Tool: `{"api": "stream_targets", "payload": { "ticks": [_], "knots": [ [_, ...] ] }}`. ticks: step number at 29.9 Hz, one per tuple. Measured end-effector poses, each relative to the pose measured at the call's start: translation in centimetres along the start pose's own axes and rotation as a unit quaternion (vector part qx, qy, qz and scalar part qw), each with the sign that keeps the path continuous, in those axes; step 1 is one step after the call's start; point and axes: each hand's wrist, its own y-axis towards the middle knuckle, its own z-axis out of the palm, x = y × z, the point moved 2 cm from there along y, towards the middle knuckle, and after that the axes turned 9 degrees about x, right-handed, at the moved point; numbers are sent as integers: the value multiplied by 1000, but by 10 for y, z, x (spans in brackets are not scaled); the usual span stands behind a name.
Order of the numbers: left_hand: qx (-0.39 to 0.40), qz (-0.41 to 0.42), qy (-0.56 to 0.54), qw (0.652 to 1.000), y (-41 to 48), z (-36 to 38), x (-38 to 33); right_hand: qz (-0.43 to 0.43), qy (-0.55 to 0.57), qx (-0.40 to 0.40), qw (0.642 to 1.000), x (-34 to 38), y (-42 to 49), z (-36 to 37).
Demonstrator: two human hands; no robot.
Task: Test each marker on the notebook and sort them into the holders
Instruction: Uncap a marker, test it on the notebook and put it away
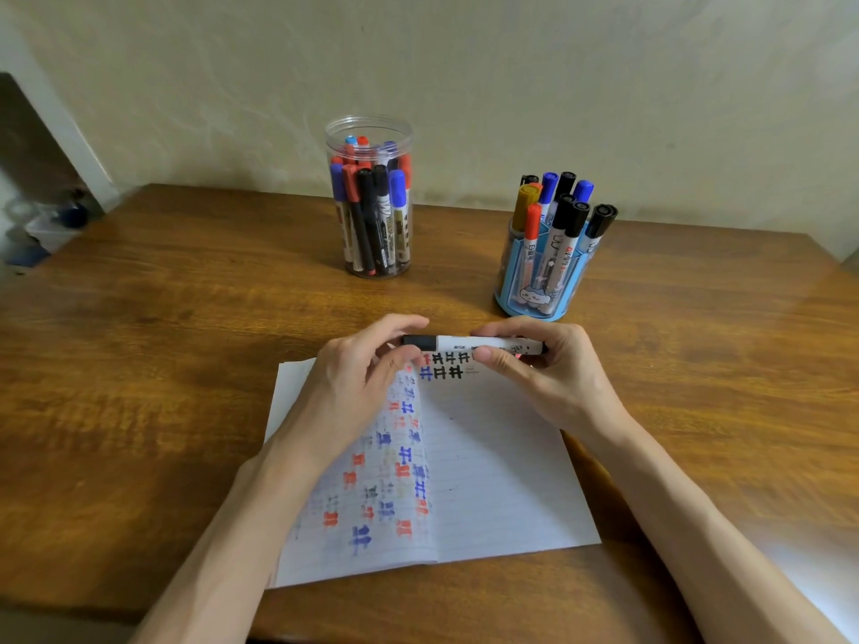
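Note:
A white marker (465,343) with a black cap lies level above the top of the open notebook (492,471). My left hand (358,378) pinches the black cap at the marker's left end. My right hand (534,364) grips the white barrel. The notebook's pages carry several red, blue and black test marks. A clear round jar (372,197) holding several markers stands at the back centre. A blue pen holder (534,271) with several markers stands at the back right.
The wooden table (162,364) runs up to a pale wall behind the holders. Its front edge lies near the bottom of the view. Blurred objects sit on the floor past the table's left corner.

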Motion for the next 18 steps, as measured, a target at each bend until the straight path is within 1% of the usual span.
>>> {"api": "stream_targets", "payload": {
  "ticks": [3,5,9,14,18],
  "knots": [
    [-38,9,57,998,0,-4,0,-1,-6,1,1000,0,0,0],
    [-38,19,80,996,-1,-3,0,-3,-32,1,999,-2,0,1],
    [-51,31,58,997,-1,-1,-2,-15,-43,-9,999,-5,-2,8],
    [-50,38,68,996,-2,1,-3,-30,-35,-10,999,-6,-3,12],
    [-51,29,23,998,-1,3,-6,-38,-26,-7,999,-1,-2,10]
  ]
}}
